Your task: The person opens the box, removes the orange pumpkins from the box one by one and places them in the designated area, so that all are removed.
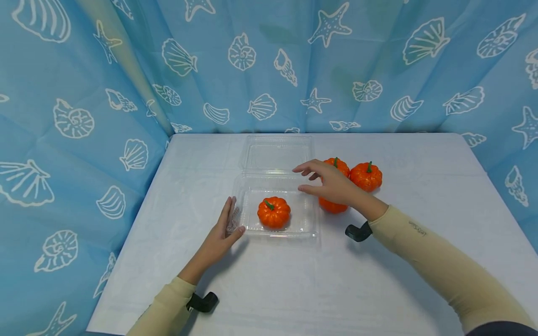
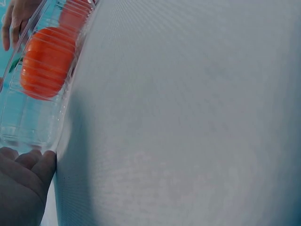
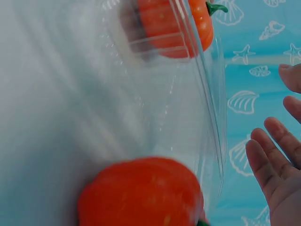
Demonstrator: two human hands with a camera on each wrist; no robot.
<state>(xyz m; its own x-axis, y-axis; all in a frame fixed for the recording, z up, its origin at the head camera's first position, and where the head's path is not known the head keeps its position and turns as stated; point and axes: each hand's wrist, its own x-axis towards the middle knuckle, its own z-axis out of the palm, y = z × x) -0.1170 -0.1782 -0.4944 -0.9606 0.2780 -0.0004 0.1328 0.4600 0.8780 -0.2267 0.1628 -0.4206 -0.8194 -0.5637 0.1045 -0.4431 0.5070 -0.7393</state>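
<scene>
A clear plastic clamshell container point(image 1: 302, 223) lies with its lid point(image 1: 277, 155) folded back, away from me. One small orange toy pumpkin point(image 1: 273, 212) with a green stem sits in its base. Along the container's left wall my left hand point(image 1: 215, 245) rests with fingers straight and thumb spread at the near corner. My right hand point(image 1: 336, 185) is held over the container's right edge, fingers loosely extended and nothing in them. Partly behind that hand are two pumpkins, one beyond it point(image 1: 342, 166) and one on its near side point(image 1: 333, 206). A further pumpkin point(image 1: 367, 177) stands just right of them.
A white cloth covers the table point(image 1: 294, 284). Behind and to the sides hangs a blue curtain point(image 1: 260, 60) with white shell and starfish prints. Each wrist carries a black camera mount, such as the right one point(image 1: 358, 232).
</scene>
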